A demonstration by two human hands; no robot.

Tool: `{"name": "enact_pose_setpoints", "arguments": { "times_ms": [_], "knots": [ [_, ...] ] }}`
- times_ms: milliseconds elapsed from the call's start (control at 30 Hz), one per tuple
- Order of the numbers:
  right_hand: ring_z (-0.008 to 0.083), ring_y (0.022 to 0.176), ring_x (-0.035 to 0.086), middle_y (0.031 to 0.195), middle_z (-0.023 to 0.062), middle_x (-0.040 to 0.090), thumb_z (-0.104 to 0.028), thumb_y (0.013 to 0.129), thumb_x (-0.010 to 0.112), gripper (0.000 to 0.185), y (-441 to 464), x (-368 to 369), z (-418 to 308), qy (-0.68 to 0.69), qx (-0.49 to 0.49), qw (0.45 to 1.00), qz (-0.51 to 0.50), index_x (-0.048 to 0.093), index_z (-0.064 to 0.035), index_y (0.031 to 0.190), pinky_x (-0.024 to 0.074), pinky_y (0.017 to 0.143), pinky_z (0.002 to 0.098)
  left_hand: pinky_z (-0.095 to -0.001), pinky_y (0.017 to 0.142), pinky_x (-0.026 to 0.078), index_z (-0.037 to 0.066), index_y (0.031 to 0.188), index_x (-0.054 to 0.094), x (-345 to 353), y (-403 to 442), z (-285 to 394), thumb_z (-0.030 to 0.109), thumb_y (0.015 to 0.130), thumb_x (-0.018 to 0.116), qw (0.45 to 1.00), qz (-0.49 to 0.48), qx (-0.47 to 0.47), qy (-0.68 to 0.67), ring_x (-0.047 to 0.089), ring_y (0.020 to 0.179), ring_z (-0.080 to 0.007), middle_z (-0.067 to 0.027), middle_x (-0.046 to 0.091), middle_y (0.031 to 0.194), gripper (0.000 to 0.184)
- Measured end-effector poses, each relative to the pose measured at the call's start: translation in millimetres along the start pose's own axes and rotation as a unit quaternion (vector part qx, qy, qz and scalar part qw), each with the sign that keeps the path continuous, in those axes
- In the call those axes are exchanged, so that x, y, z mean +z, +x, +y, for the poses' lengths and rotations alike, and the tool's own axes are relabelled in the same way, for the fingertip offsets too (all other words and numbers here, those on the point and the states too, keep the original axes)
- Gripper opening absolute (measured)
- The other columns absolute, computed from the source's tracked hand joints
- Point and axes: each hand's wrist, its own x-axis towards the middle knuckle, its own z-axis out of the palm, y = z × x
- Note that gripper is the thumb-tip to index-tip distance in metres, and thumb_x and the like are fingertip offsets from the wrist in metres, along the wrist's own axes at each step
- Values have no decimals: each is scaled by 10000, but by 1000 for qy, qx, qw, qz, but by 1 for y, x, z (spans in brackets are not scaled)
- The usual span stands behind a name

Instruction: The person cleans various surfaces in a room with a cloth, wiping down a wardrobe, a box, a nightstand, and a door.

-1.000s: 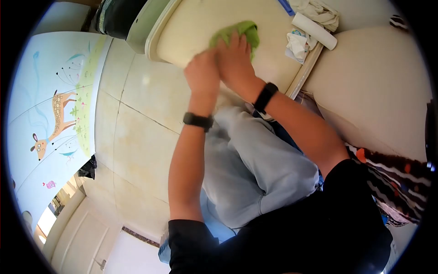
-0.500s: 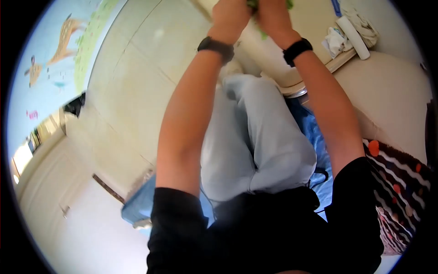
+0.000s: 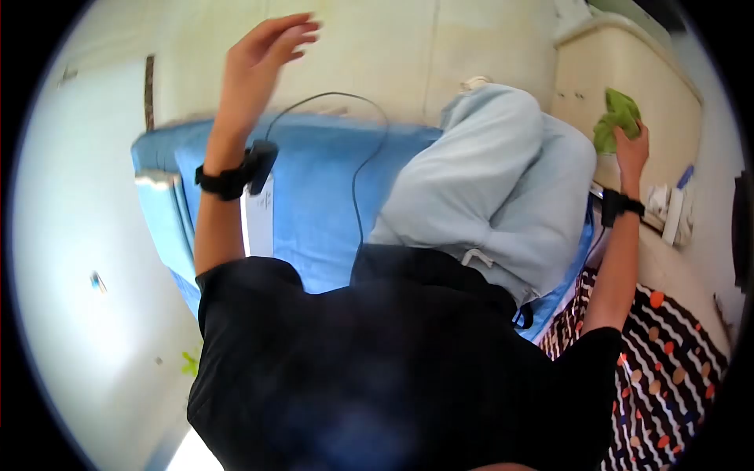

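Observation:
A crumpled green cloth [image 3: 616, 119] is gripped in my right hand [image 3: 633, 154], against or just in front of a cream cabinet [image 3: 585, 71] at the upper right. I cannot tell whether the cloth touches the cabinet surface. My left hand [image 3: 263, 59] is raised over the pale floor at the upper left, its fingers apart and holding nothing. Each wrist wears a black strap; the left one carries a small black device [image 3: 261, 165] joined to a thin cable [image 3: 385, 129].
I sit on a blue-covered surface [image 3: 314, 188] with my legs in light trousers angled right. A white printed item [image 3: 259, 216] lies under my left arm. A patterned brown cloth [image 3: 660, 377] is at the right, near a white roll [image 3: 672, 216].
My hands were together over the green cloth and have parted. The left has swung far left, empty; the right keeps the cloth. The view has turned to the left.

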Motion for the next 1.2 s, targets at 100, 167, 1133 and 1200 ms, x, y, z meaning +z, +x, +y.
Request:
{"name": "enact_pose_setpoints", "arguments": {
  "times_ms": [100, 167, 1133, 1200],
  "knots": [
    [249, 1038, 601, 1151, 168, 613, -235, 792, 700, 540, -9, -9, -55, 136, -17, 988, -66, 524, -10, 1251, 478, 895, 330, -334, 892, 502, -27, 1222, 573, -75, -93, -49, 223, 978, 514, 968, 193, -129, -95, 624, 1066, -248, -148, 637, 1163, 354],
    [204, 1029, 593, 1144, 136, 611, -194, 817, 679, 511, -14, -20, -111, 220, -42, 967, -121, 516, 1, 1260, 477, 893, 300, -334, 901, 500, -32, 1214, 579, -111, -155, -103, 212, 964, 544, 938, 304, -153, -59, 620, 1061, -236, -135, 631, 1173, 351],
    [151, 1065, 548, 1147, 68, 592, -88, 803, 620, 512, -154, 29, -349, 332, -180, 804, -459, 493, -33, 1296, 429, 934, 281, -300, 798, 512, -28, 1240, 526, -98, -341, -303, 503, 988, 411, 815, 385, -402, -163, 632, 899, -171, -101, 639, 1065, 599],
    [151, 1072, 539, 1150, 63, 579, -80, 799, 624, 525, -161, 31, -348, 333, -152, 793, -488, 487, -34, 1304, 422, 939, 283, -290, 747, 512, -29, 1178, 569, -91, -305, -305, 486, 991, 422, 848, 345, -379, -131, 625, 826, -145, -86, 651, 990, 568]
  ]
}}
